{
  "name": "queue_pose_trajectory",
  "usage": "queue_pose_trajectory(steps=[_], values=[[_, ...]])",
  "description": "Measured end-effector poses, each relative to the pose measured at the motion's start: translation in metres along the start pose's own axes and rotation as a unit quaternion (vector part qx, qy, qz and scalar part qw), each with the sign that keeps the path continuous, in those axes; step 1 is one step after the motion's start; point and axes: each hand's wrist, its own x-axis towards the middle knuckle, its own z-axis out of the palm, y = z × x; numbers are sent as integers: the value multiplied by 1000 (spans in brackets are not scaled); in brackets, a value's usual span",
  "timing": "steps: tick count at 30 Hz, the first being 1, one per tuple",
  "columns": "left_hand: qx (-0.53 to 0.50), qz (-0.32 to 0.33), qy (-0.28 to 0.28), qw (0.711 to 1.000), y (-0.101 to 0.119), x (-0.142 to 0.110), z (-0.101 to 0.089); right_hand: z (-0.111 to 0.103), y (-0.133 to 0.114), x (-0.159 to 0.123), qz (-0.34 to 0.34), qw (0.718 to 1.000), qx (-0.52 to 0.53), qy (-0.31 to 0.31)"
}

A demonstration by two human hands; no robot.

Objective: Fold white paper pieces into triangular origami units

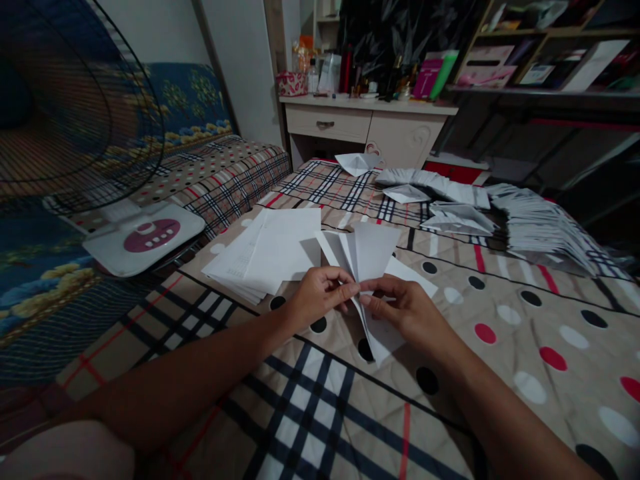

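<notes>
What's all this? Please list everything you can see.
bedspread: one, beige checked and dotted, foreground
folded paper: one, white, centre, held
flat sheets: several, white, left of folded paper
paper row: many pieces, white, bedspread's far right
loose folded shapes: at least three, white, near row
fan: one, white base, left
blue panel: one, patterned, behind fan
dresser: one, whitish, far end
bottles, boxes: many, mixed colours, atop dresser
shelves: several, brownish, upper right
left grip: one, bare hand, pinching paper
right grip: one, bare hand, pinching paper

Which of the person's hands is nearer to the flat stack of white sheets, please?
Left: the left hand is by the near right corner of the stack; the right hand is farther right.
</notes>
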Motion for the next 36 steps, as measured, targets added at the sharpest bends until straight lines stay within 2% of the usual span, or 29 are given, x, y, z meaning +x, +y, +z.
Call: queue_pose_trajectory(steps=[17,23,36], values=[[-14,-2,-2,1000,-3,1,1,3,-1,1,9,999,45,12],[-10,-4,0,1000,-3,1,1,5,0,1,23,999,40,-1],[-3,-9,4,1000,-3,2,2,2,1,2,43,994,101,-15]])
